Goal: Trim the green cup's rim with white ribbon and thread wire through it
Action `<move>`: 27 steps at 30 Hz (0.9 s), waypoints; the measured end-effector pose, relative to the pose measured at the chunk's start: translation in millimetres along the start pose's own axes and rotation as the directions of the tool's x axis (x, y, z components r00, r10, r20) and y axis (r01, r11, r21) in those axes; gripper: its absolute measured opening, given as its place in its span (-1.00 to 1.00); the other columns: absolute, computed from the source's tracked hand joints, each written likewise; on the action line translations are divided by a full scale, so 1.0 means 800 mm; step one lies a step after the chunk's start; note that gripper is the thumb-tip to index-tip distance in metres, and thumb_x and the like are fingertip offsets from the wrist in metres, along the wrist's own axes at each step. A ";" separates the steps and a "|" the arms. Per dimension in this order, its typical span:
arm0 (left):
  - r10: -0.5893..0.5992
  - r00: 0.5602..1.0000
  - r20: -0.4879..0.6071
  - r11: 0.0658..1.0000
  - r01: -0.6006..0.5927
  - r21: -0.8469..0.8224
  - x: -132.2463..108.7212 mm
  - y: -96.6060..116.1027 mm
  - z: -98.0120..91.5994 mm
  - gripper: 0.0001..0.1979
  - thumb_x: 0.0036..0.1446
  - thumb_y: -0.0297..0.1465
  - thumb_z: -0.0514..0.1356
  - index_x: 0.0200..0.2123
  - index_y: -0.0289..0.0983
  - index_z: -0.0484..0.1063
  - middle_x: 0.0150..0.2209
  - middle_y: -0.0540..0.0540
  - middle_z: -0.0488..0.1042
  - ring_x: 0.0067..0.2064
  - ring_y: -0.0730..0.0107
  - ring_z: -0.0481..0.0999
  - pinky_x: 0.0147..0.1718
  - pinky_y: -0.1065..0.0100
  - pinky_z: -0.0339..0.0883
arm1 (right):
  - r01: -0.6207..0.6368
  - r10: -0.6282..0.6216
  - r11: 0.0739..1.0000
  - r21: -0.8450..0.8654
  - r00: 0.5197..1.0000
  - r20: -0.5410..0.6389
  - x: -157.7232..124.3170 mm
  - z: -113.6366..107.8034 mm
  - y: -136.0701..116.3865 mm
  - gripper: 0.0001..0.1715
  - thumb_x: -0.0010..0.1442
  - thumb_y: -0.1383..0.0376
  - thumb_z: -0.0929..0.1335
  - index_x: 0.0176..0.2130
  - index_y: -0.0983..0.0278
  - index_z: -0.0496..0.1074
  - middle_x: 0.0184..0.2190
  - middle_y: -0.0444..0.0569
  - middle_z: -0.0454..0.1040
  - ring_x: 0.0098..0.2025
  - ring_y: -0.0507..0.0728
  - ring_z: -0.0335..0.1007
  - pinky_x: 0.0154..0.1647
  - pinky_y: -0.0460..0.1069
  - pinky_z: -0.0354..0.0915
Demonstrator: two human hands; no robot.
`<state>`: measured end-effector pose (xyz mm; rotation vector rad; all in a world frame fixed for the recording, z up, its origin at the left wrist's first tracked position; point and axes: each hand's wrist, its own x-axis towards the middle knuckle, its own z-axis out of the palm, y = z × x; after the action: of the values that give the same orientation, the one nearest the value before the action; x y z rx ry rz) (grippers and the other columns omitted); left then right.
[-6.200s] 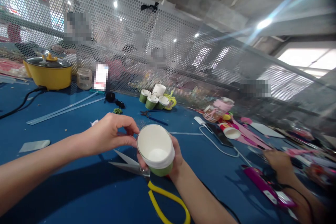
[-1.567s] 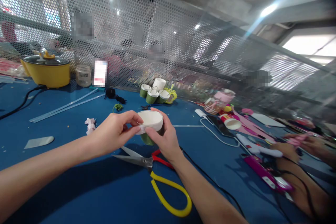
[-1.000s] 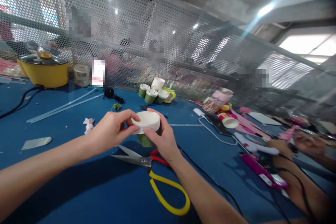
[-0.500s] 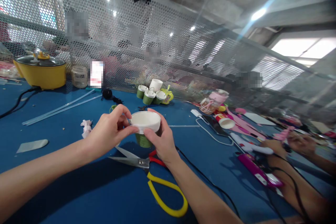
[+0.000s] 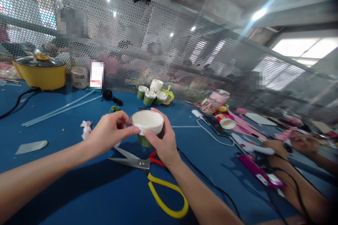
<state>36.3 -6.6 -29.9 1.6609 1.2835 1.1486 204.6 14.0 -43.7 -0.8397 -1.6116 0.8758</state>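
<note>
Between my two hands a small paper cup [image 5: 146, 119] is held off the table, its white inside facing up. A white band runs round its rim and the wall below is green. My right hand [image 5: 164, 140] wraps round its right side, thumb on the front. With thumb and fingers my left hand [image 5: 113, 128] pinches the rim's left edge; some fingertips are hidden. Under the cup lie large open scissors [image 5: 142, 163] with red and yellow handles. Farther back stands a group of similar green and white cups [image 5: 150, 96], with a plain white cup [image 5: 156, 85] among them.
A yellow pot [image 5: 41, 72], a glass jar [image 5: 79, 77] and a lit phone [image 5: 96, 74] line the back left. Clear strips [image 5: 59, 109] lie left. At right are a white cable [image 5: 215, 139], a purple device [image 5: 260, 170] and another person's arm [image 5: 298, 186]. A perforated screen closes the back.
The cup has tipped a little toward me, showing more of its inside. Both hands keep hold of it and have shifted only slightly.
</note>
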 end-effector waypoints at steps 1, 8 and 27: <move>0.007 1.000 0.020 1.000 -0.007 -0.002 0.000 0.000 0.000 -0.66 -0.11 -0.13 0.20 -0.48 -0.28 0.23 -0.66 0.09 0.30 -0.62 0.54 0.25 -0.65 0.50 0.08 | 0.004 -0.004 1.000 -0.002 1.000 0.003 0.000 0.000 0.001 -0.30 -0.13 0.17 0.41 0.00 0.24 0.18 -0.08 0.04 0.33 -0.10 0.18 0.29 -0.05 0.09 0.24; 0.116 0.992 0.048 0.982 -0.122 0.147 -0.006 0.006 -0.003 -0.75 0.01 -0.20 0.12 -0.46 -0.29 0.27 -0.70 0.12 0.25 -0.66 0.58 0.20 -0.66 0.52 0.06 | 0.022 -0.021 0.999 -0.027 0.999 0.042 0.002 -0.002 0.004 -0.31 -0.10 0.15 0.40 0.01 0.22 0.16 -0.06 0.04 0.32 -0.09 0.18 0.29 -0.04 0.09 0.23; 0.170 0.982 0.082 0.955 -0.184 0.233 -0.010 0.011 -0.004 -0.75 0.09 -0.25 0.02 -0.46 -0.29 0.34 -0.68 0.10 0.21 -0.68 0.60 0.15 -0.69 0.53 0.01 | -0.009 0.011 1.000 -0.020 0.998 0.065 0.003 -0.001 0.009 -0.29 -0.09 0.12 0.40 0.02 0.23 0.15 -0.04 0.04 0.31 -0.05 0.18 0.28 -0.01 0.09 0.21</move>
<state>35.2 -16.3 -22.4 2.0082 1.2967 1.0690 205.6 19.6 -48.7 -0.8409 -1.6763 0.9040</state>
